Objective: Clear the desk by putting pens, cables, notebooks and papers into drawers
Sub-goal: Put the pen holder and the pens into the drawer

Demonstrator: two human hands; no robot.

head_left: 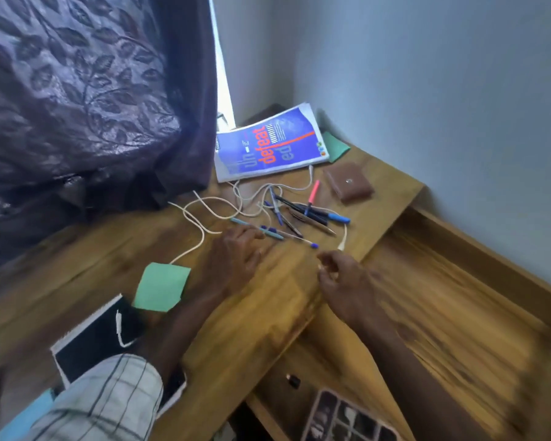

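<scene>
Pens [303, 214] lie in a loose heap at mid-table, none yet in a drawer. At far left a black notebook [86, 351] and a green paper [161, 286] sit on the table [77, 275], with a white cable [191, 249] snaking from beside the paper up towards the heap. The left hand [236, 253] rests with its fingers laid flat, fingertips touching a light-blue pen [274, 234]. Behind it lies a blue booklet [268, 144]. The right hand [341, 275] hovers just off the table's edge with its fingers loosely curled; blur hides whether it pinches anything. A brown wallet [347, 181] sits beyond the heap. Pen-gathering looks to be the step in hand. The next move probably calls for closing the fingers round the pens and freeing them from the tangled cable.
</scene>
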